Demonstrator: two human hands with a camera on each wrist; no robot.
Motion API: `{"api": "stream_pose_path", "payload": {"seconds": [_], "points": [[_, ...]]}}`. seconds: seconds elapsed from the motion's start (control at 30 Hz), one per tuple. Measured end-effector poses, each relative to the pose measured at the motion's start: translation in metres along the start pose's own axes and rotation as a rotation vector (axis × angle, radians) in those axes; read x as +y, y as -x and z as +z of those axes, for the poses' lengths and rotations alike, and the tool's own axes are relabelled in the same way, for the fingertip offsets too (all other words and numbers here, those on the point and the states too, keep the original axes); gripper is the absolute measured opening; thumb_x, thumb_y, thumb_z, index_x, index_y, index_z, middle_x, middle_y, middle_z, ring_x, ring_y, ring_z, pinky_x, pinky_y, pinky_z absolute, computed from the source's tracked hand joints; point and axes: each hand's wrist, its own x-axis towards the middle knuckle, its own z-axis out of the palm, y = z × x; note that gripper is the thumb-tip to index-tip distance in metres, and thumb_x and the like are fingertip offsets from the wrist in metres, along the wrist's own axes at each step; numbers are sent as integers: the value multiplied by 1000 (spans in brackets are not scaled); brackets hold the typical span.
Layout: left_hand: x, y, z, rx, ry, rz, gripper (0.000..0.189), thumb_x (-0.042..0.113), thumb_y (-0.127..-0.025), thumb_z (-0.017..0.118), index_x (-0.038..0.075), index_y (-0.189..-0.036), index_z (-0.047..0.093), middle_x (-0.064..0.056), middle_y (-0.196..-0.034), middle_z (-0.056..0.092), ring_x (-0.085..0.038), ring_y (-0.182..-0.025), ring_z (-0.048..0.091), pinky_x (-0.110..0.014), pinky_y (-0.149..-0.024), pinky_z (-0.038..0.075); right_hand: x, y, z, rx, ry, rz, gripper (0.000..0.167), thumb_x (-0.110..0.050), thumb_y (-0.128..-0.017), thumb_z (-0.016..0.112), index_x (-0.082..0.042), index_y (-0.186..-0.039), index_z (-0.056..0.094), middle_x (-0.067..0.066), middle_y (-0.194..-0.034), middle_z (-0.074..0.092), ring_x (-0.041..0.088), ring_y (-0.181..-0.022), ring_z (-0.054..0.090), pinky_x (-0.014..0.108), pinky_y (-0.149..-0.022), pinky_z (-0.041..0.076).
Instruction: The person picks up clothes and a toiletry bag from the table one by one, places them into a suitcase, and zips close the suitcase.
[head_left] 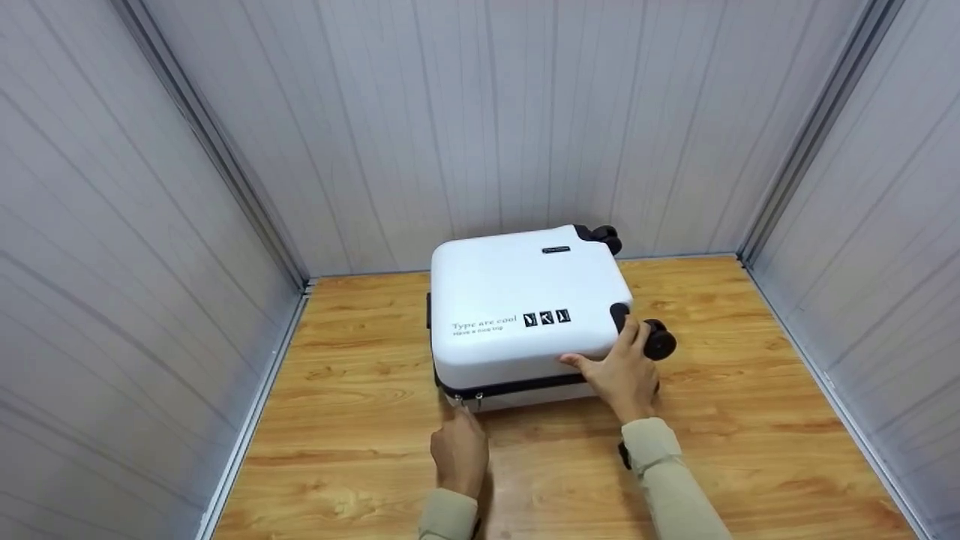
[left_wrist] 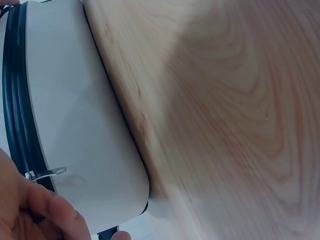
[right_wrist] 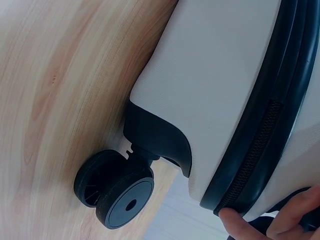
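Note:
A white hard-shell suitcase (head_left: pixel 517 289) lies flat on the floor, with black corner guards and wheels at its right end. My left hand (head_left: pixel 459 450) is at its front left corner, fingers bent and fingertips pinching a zipper pull there, mostly hidden by the hand. A second metal zipper pull (left_wrist: pixel 52 172) hangs free beside the fingers. My right hand (head_left: pixel 626 375) grips the near right corner, thumb along the lid's front edge and fingers by the corner guard (head_left: pixel 619 315). In the right wrist view a fingertip touches the end of the black zipper band (right_wrist: pixel 250 155).
Near the right hand a black wheel (head_left: pixel 660 341) sticks out, and a lower wheel (right_wrist: pixel 120 190) stands close to the wooden floor (head_left: pixel 345 420). Behind the suitcase rises a pale panel wall (head_left: pixel 517 120), with side walls left and right.

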Motion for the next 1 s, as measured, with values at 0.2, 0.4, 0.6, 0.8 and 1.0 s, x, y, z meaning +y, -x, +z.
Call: {"api": "stream_pose_path", "payload": {"seconds": [0.2, 0.4, 0.6, 0.8, 1.0], "points": [[1, 1, 0, 10, -18, 11, 30, 10, -101, 58, 3, -71, 62, -14, -48, 59, -32, -41, 60, -45, -39, 45, -1, 0, -1, -13, 0, 7, 148, -105, -49, 56, -6, -155, 24, 23, -151, 33, 27, -53, 49, 37, -48, 39], [4, 1, 1, 37, -62, 25, 30, 11, -99, 62, 4, -70, 61, -12, -47, 58, -30, -41, 59, -43, -39, 45, 0, 0, 0, -8, -1, -9, 149, -104, -51, 55, -5, -156, 24, 24, -152, 33, 24, -49, 46, 34, -44, 35], [7, 2, 1, 61, -117, 52, 32, 11, -98, 64, 6, -67, 59, -10, -46, 57, -26, -40, 58, -40, -38, 44, 0, -1, -1, -11, 1, -11, 149, -105, -50, 54, -4, -157, 24, 25, -153, 33, 22, -47, 43, 31, -43, 32], [9, 3, 1, 44, -108, 38, 32, 10, -97, 62, 7, -66, 57, -10, -48, 58, -27, -41, 59, -41, -40, 45, 1, -1, -1, -15, 5, -5, 149, -104, -51, 55, -4, -157, 24, 25, -153, 33, 24, -49, 45, 33, -44, 34], [15, 6, 4, -1, -77, 57, 33, 11, -99, 59, 7, -67, 57, -10, -48, 58, -26, -41, 58, -40, -39, 43, -1, -1, 0, -15, 1, -2, 149, -105, -50, 54, -5, -156, 25, 23, -151, 33, 25, -51, 47, 34, -47, 36]]}}
